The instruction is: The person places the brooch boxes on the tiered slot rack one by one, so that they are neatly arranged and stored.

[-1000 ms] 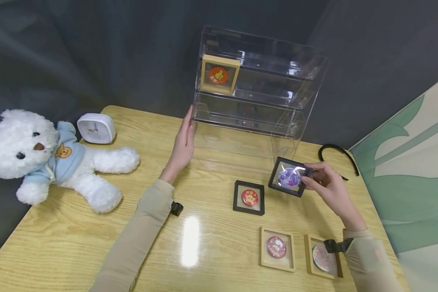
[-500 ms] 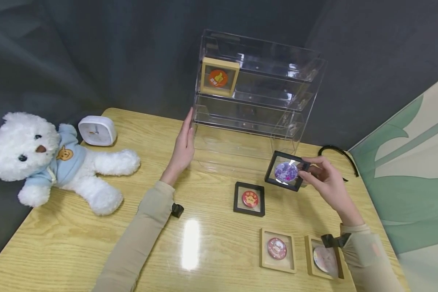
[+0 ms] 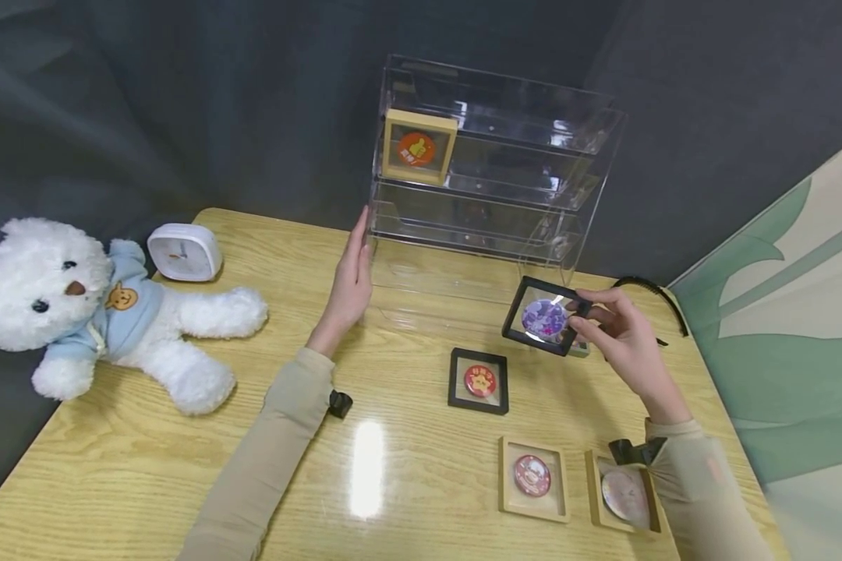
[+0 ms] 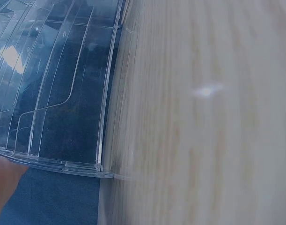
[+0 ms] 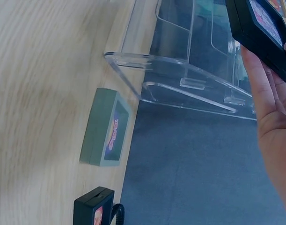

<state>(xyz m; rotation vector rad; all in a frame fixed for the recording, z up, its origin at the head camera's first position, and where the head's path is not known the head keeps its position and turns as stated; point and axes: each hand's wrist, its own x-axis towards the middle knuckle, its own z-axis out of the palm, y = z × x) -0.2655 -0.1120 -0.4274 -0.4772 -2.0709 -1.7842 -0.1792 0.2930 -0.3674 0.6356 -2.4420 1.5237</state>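
A black-framed purple badge [image 3: 545, 317] is pinched by its right edge in the right hand [image 3: 620, 336], lifted off the table, tilted, just near-right of the clear acrylic display shelf [image 3: 491, 187]. The shelf's left wall is touched by the straight-fingered left hand [image 3: 351, 284].

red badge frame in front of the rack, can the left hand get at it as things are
Probably yes: the left hand lies open against the rack, holding nothing, and only bare table separates it from the red badge frame.
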